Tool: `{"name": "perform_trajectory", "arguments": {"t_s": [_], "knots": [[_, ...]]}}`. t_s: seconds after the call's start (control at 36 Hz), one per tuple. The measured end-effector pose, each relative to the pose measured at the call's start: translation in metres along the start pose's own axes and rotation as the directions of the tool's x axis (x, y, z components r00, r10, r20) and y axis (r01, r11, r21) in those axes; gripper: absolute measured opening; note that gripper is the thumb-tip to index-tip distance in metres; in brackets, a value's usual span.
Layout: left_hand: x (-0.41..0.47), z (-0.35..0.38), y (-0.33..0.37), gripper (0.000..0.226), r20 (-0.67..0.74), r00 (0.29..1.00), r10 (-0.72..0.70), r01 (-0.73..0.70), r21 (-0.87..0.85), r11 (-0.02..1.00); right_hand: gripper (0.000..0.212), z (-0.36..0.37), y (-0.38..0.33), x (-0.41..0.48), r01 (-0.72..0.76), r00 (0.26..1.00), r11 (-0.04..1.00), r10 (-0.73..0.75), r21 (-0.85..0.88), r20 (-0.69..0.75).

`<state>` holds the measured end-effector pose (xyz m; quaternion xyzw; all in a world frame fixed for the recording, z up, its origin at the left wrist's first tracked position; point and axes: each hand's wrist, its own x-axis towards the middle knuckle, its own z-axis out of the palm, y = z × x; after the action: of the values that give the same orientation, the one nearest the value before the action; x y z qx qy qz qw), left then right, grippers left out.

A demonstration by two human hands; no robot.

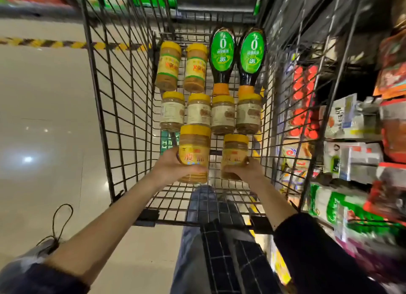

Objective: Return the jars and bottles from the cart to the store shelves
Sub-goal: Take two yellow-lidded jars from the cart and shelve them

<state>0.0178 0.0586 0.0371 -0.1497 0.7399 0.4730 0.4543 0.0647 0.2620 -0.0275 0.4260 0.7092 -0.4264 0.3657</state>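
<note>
Gripping one jar (pixel 193 149) in the left hand (pixel 172 165) and a second jar (pixel 235 149) in the right hand (pixel 245 169), low inside the cart (pixel 123 91) close to more jars (pixel 223 114); hold tight or risk dropping one on them.

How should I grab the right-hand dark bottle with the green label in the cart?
Take the dark bottle with the green oval label by its narrow neck beside the orange cap, coming down from above. It lies flat, cap toward you, and its twin bottle and the cart wall crowd the wide body.
</note>
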Motion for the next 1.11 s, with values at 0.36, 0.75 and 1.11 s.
{"name": "perform_trajectory", "arguments": {"t_s": [0.36,0.75,1.11], "knots": [[-0.078,-0.005,0.043,0.058,-0.109,0.987,0.121,-0.119,0.028,0.993,0.052,-0.051,-0.024,-0.101,0.293,0.948,0.932,-0.312,0.213,0.061],[-0.208,0.007,0.133,0.039,-0.149,0.856,0.494,-0.471,0.166,0.866,0.054,-0.138,-0.027,-0.243,0.671,0.737,0.667,-0.650,0.324,-0.187],[-0.301,0.003,0.214,0.080,-0.067,0.622,0.780,-0.730,0.310,0.609,0.058,-0.193,-0.027,-0.373,0.854,0.520,0.429,-0.705,0.293,-0.483]]}}
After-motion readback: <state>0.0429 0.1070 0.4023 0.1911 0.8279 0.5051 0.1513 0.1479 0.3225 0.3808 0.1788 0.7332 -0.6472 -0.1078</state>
